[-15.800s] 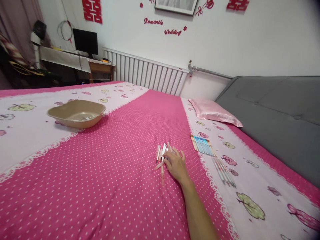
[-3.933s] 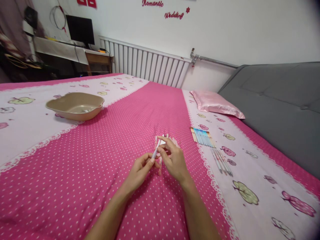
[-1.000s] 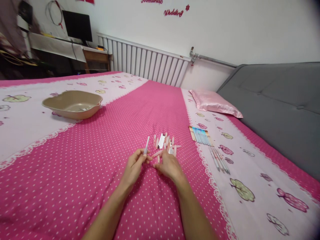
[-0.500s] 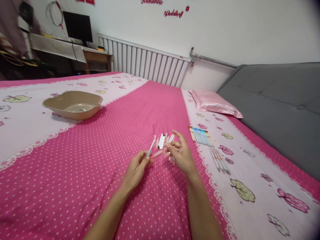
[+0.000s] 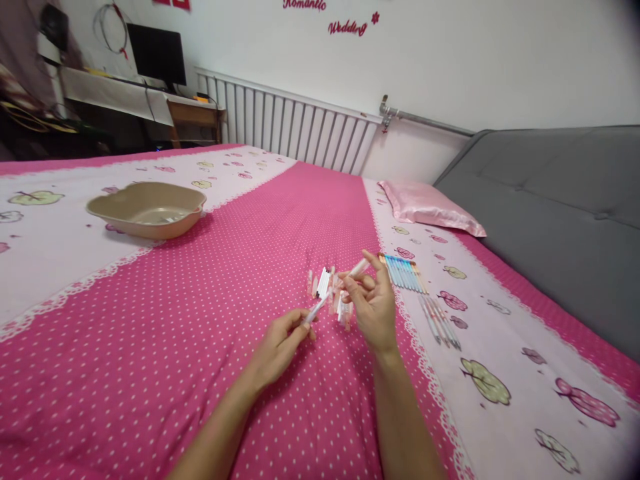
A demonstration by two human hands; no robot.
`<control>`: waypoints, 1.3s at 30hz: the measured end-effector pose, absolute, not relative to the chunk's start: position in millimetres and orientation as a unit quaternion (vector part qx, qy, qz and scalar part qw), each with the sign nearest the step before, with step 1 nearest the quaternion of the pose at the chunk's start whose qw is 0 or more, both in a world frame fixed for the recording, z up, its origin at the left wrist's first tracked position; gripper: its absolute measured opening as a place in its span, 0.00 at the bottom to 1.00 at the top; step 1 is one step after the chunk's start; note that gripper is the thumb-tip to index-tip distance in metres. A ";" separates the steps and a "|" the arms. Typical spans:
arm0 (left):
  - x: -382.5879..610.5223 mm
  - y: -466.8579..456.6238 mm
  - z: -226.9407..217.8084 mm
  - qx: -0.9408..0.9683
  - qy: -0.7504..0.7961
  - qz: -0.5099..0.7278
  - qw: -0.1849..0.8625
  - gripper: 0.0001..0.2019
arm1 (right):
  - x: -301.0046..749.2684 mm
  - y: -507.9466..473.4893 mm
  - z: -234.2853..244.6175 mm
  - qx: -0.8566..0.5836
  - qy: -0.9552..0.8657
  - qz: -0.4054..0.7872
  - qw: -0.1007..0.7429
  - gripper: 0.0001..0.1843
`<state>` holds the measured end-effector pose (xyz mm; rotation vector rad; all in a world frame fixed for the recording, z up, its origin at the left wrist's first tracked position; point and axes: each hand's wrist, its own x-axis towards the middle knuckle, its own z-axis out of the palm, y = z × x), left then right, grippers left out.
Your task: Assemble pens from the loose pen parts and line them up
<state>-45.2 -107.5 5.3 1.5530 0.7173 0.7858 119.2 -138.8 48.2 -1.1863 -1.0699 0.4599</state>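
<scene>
My left hand (image 5: 280, 339) pinches a thin white pen (image 5: 317, 311) by its near end, the pen pointing up and to the right. My right hand (image 5: 373, 303) is raised just to its right, fingers curled on a short pale pen piece (image 5: 358, 268) that sticks out past the fingertips. Between and behind the hands lies a loose pile of white and pink pens (image 5: 330, 288) on the pink dotted bedspread (image 5: 215, 320).
A row of blue-capped pens (image 5: 404, 272) and a second bundle of pens (image 5: 440, 322) lie to the right on the pale border. A beige heart-shaped bowl (image 5: 148, 210) sits far left. A pink pillow (image 5: 430, 217), grey headboard (image 5: 560, 220) and radiator (image 5: 290, 130) lie beyond.
My right hand lifted from the pile with a pale pen piece and moved right. My left hand's pen tilted over toward the right; the hand shifted slightly right.
</scene>
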 end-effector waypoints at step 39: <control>-44.7 -108.5 8.3 0.656 0.271 0.311 0.632 0.12 | 109.4 -139.8 45.1 -0.501 -0.520 0.327 0.610 0.30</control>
